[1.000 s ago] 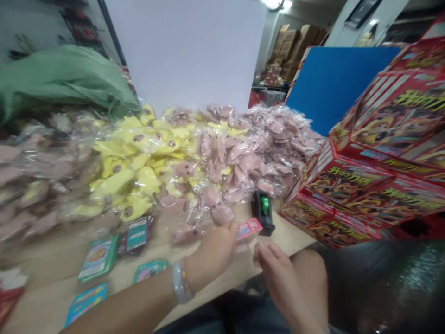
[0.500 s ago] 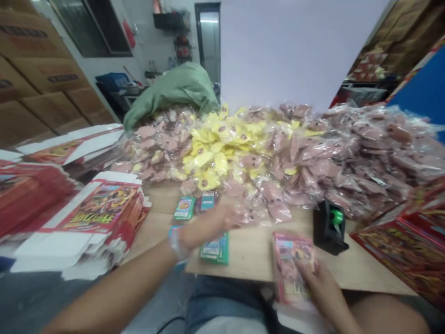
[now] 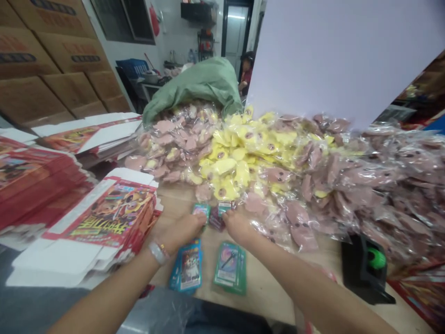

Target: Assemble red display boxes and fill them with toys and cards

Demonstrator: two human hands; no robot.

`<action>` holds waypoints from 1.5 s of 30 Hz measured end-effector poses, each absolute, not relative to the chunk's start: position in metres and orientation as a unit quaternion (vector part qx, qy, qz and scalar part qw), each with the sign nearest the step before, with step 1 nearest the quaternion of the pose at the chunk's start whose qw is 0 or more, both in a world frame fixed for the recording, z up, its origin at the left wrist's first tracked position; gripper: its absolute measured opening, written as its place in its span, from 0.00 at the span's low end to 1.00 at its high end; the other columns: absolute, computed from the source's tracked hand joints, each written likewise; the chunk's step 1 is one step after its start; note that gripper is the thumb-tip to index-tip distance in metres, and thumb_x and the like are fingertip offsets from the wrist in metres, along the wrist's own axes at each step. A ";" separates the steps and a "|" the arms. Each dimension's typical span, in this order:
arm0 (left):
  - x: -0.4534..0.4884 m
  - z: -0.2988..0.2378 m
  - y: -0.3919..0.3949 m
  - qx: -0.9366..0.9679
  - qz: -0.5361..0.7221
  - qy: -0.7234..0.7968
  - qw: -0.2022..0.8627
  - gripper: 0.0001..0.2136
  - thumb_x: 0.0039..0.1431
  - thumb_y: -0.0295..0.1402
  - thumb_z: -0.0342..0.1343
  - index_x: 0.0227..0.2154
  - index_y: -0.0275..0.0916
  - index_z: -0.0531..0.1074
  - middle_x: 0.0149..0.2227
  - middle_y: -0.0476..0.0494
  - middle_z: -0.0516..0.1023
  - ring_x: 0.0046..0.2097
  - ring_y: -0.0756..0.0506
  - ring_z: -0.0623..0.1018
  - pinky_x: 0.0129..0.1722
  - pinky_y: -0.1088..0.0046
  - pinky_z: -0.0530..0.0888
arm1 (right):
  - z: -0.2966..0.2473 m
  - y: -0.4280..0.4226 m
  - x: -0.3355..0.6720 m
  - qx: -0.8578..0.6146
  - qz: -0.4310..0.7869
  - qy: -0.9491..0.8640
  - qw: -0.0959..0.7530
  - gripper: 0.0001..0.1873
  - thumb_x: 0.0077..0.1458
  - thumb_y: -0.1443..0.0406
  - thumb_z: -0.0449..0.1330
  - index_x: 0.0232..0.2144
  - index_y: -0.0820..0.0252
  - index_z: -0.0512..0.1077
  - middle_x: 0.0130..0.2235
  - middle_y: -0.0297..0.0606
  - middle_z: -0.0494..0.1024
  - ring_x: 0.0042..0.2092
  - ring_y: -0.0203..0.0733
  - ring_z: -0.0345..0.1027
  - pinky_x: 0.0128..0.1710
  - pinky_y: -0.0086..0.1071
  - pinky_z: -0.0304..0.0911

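Teal glossy card packs point(image 3: 200, 211) — just beside left hand point(image 3: 182, 232), right hand point(image 3: 238, 227)

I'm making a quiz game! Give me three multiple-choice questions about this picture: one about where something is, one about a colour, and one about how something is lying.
1. Where is the black tape dispenser?
A. Between the hands
B. To the right of both hands
C. On top of the cartons

2. What colour is the tape roll in it?
A. Red
B. Blue
C. Green

3. How are the red printed cartons on the left?
A. Built into closed boxes
B. Lying flat in stacks
C. Standing upright and open

Answers:
1. B: it sits beyond the left hand and the right hand, over on the right.
2. C: the roll shows bright green.
3. B: they lie flattened, piled on each other.
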State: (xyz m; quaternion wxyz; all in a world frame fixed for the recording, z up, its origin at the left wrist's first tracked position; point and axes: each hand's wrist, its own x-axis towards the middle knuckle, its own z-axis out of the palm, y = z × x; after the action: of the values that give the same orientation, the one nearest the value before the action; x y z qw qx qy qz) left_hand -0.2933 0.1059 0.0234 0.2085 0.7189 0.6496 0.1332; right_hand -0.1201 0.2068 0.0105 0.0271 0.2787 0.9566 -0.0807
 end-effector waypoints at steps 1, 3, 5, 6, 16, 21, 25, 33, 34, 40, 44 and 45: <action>-0.291 0.023 0.102 0.718 0.136 0.654 0.196 0.06 0.52 0.23 0.49 0.32 0.36 0.69 0.33 0.42 0.74 0.34 0.45 0.73 0.38 0.69 0.68 | 0.010 0.206 -0.117 0.282 -0.079 0.956 0.029 0.14 0.52 0.76 0.48 0.38 0.64 0.70 0.39 0.48 0.73 0.41 0.45 0.66 0.37 0.33 0.61; -0.286 0.023 0.097 0.720 0.138 0.659 0.168 0.07 0.56 0.24 0.47 0.34 0.35 0.69 0.37 0.39 0.73 0.38 0.44 0.73 0.40 0.67 0.68 | 0.011 0.204 -0.113 0.291 -0.080 0.953 0.026 0.15 0.53 0.76 0.47 0.40 0.64 0.68 0.41 0.49 0.71 0.44 0.46 0.64 0.40 0.34 0.60; -0.284 0.021 0.095 0.722 0.143 0.659 0.155 0.07 0.59 0.27 0.45 0.33 0.35 0.69 0.39 0.38 0.73 0.41 0.44 0.72 0.43 0.66 0.67 | 0.010 0.203 -0.112 0.298 -0.087 0.951 0.019 0.15 0.54 0.76 0.46 0.40 0.63 0.67 0.42 0.48 0.69 0.45 0.46 0.62 0.41 0.34 0.59; -0.285 0.020 0.096 0.724 0.146 0.656 0.155 0.08 0.60 0.29 0.45 0.33 0.36 0.69 0.39 0.39 0.73 0.42 0.44 0.72 0.44 0.67 0.67 | 0.008 0.203 -0.111 0.300 -0.092 0.949 0.014 0.14 0.54 0.75 0.46 0.40 0.63 0.67 0.42 0.47 0.69 0.45 0.46 0.61 0.42 0.34 0.59; -0.290 0.030 0.110 0.727 0.186 0.628 0.206 0.07 0.55 0.33 0.52 0.27 0.37 0.72 0.30 0.46 0.76 0.36 0.48 0.74 0.40 0.75 0.69 | -0.002 0.206 -0.108 0.357 -0.230 0.901 -0.087 0.11 0.52 0.75 0.48 0.33 0.61 0.68 0.41 0.45 0.69 0.44 0.44 0.62 0.40 0.33 0.58; -0.296 0.048 0.107 0.662 0.253 0.684 0.174 0.07 0.54 0.35 0.51 0.26 0.38 0.71 0.30 0.46 0.75 0.35 0.47 0.74 0.39 0.73 0.69 | 0.017 0.198 -0.100 0.403 -0.356 0.810 -0.231 0.08 0.52 0.72 0.49 0.32 0.60 0.67 0.41 0.44 0.70 0.47 0.45 0.61 0.46 0.37 0.56; -0.256 0.054 0.101 0.562 0.354 0.736 0.132 0.14 0.62 0.33 0.35 0.38 0.37 0.66 0.34 0.42 0.73 0.35 0.46 0.74 0.36 0.71 0.70 | 0.036 0.170 -0.079 0.471 -0.457 0.663 -0.359 0.12 0.58 0.61 0.44 0.40 0.59 0.61 0.41 0.42 0.70 0.44 0.42 0.64 0.43 0.38 0.60; -0.135 0.046 0.167 0.639 0.378 0.618 0.259 0.10 0.61 0.32 0.41 0.33 0.38 0.68 0.31 0.49 0.74 0.34 0.50 0.74 0.35 0.77 0.71 | 0.040 0.176 0.040 0.492 -0.677 0.443 -0.321 0.19 0.47 0.54 0.58 0.37 0.61 0.68 0.37 0.43 0.76 0.38 0.44 0.71 0.35 0.37 0.66; -0.137 0.047 0.183 0.649 0.372 0.611 0.260 0.10 0.60 0.30 0.43 0.35 0.38 0.69 0.35 0.47 0.75 0.37 0.49 0.74 0.39 0.75 0.70 | 0.042 0.193 0.045 0.512 -0.650 0.450 -0.336 0.19 0.48 0.54 0.57 0.38 0.61 0.68 0.39 0.43 0.75 0.39 0.43 0.71 0.36 0.36 0.66; -0.151 0.031 0.222 0.696 0.292 0.594 0.279 0.12 0.48 0.22 0.51 0.37 0.33 0.71 0.44 0.36 0.71 0.47 0.41 0.71 0.51 0.62 0.65 | 0.037 0.305 -0.034 0.560 -0.517 0.570 -0.307 0.13 0.56 0.60 0.54 0.38 0.64 0.68 0.39 0.38 0.73 0.37 0.38 0.68 0.36 0.35 0.66; -0.155 0.020 0.211 0.709 0.271 0.558 0.335 0.21 0.43 0.21 0.54 0.45 0.35 0.69 0.50 0.38 0.68 0.52 0.42 0.68 0.55 0.65 0.62 | 0.047 0.329 -0.053 0.551 -0.476 0.635 -0.258 0.09 0.55 0.62 0.55 0.36 0.64 0.69 0.38 0.37 0.72 0.38 0.38 0.67 0.39 0.37 0.64; -0.158 0.022 0.209 0.706 0.273 0.552 0.351 0.23 0.43 0.21 0.55 0.46 0.37 0.68 0.51 0.40 0.68 0.53 0.43 0.67 0.56 0.65 0.60 | 0.055 0.329 -0.042 0.545 -0.464 0.647 -0.262 0.08 0.55 0.63 0.56 0.33 0.63 0.70 0.37 0.36 0.73 0.39 0.38 0.67 0.40 0.36 0.63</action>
State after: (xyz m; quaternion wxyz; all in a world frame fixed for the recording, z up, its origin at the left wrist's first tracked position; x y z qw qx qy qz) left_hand -0.1577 0.2092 0.0217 0.3512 0.7056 0.5516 0.2729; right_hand -0.0420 0.3289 0.0550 -0.2617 0.5451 0.6471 -0.4644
